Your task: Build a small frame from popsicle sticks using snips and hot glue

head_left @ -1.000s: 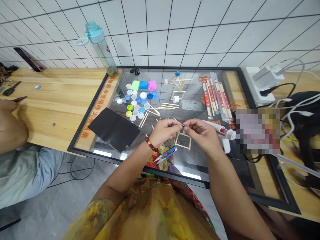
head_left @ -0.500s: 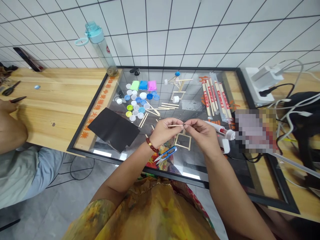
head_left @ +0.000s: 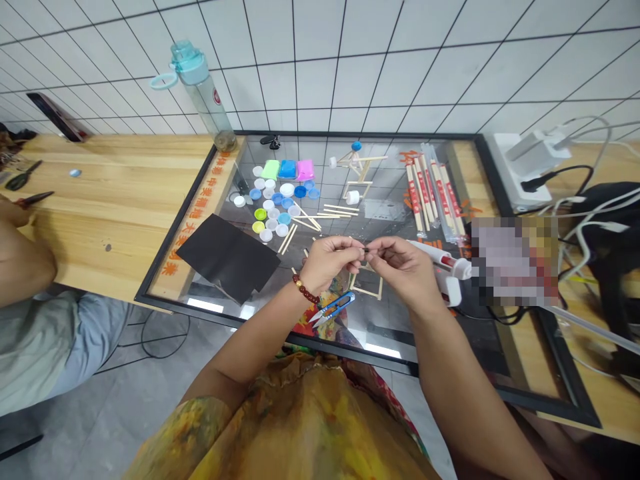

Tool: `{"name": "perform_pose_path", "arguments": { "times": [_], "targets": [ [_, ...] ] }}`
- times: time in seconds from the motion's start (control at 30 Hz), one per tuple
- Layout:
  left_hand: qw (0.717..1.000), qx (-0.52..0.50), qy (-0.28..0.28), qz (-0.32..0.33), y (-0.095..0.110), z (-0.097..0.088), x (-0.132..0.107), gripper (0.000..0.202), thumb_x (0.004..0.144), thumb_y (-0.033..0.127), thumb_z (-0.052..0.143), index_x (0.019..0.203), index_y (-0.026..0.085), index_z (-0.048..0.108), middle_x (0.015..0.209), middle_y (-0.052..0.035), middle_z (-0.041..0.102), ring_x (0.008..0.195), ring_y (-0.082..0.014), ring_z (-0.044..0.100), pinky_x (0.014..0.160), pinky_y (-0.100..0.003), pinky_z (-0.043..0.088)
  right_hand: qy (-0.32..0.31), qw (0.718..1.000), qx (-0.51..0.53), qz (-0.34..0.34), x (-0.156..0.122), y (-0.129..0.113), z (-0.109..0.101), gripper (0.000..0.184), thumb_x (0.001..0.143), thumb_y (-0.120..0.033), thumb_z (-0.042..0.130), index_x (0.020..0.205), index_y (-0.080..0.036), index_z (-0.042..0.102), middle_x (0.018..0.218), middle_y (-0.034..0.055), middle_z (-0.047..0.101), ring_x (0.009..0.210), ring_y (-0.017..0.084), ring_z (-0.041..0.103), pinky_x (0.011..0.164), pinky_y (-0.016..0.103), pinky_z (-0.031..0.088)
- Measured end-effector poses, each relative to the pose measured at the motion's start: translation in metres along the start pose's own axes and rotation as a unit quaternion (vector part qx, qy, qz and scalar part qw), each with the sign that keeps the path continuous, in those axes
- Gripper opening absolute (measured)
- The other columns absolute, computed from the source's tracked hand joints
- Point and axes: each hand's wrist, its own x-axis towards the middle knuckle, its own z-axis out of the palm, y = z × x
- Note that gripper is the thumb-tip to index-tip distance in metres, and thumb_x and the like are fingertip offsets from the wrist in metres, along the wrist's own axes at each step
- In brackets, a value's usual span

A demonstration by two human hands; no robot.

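Both L hand & R hand pinch a sm. dark bit above glass tbl, partly hiding stick frame; scissors nearby, caps & blk paper further L, white tool behind R hand.

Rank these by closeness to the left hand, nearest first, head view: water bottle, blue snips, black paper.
1. Blue snips: just below the left hand.
2. Black paper: to its left.
3. Water bottle: upper left, by the wall.
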Motion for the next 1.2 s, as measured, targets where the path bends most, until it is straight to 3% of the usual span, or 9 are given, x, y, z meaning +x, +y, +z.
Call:
{"name": "perform_pose_path", "arguments": {
  "times": [0.47, 0.77, 1.07, 1.2],
  "targets": [
    [0.999, 0.002, -0.02, -0.041, 0.0009, -0.0006, -0.0004, 0.011, 0.066, 0.015, 0.07, 0.075, 0.01, 0.065, 0.06, 0.0003, 0.061, 0.049, -0.0059, 0.055, 0.047, -0.019, 0.046, 0.009, 1.0, 0.003, 0.025, 0.0015, -0.0027, 0.0006, 0.016, 0.071, -0.031, 0.074, 0.078, -0.021, 0.064, 0.068, -0.0013, 0.063, 0.061, 0.011, 0.057, 0.058, 0.024, 0.047],
    [0.999, 0.044, -0.009, 0.016, -0.0016, 0.0001, -0.0011, 0.018, 0.065, 0.02, 0.075, 0.078, 0.01, 0.067, 0.059, 0.001, 0.061, 0.05, -0.0065, 0.055, 0.049, -0.02, 0.048, 0.022, 0.999, 0.011, 0.029, 0.0022, -0.0007, -0.0015, 0.016, 0.073, -0.034, 0.074, 0.078, -0.021, 0.066, 0.066, -0.0017, 0.062, 0.058, 0.01, 0.055, 0.055, 0.023, 0.046],
    [0.999, 0.022, -0.027, -0.012, 0.0039, 0.0005, -0.0031, 0.013, 0.067, 0.017, 0.071, 0.077, 0.009, 0.066, 0.057, 0.0008, 0.06, 0.047, -0.0068, 0.054, 0.048, -0.021, 0.047, 0.001, 1.0, 0.006, 0.01, 0.0008, -0.0008, -0.0041, 0.015, 0.074, -0.031, 0.073, 0.081, -0.022, 0.064, 0.07, -0.0013, 0.062, 0.064, 0.012, 0.057, 0.061, 0.024, 0.046],
    [0.996, -0.001, -0.055, -0.064, 0.0068, -0.002, -0.0027, 0.016, 0.07, 0.023, 0.07, 0.077, 0.01, 0.065, 0.062, -0.0009, 0.062, 0.051, -0.0071, 0.056, 0.048, -0.019, 0.047, 0.003, 1.0, 0.001, -0.013, 0.0003, -0.0007, -0.0046, 0.012, 0.076, -0.029, 0.072, 0.082, -0.022, 0.064, 0.071, -0.0018, 0.062, 0.066, 0.011, 0.057, 0.063, 0.024, 0.047]
  ]
}}
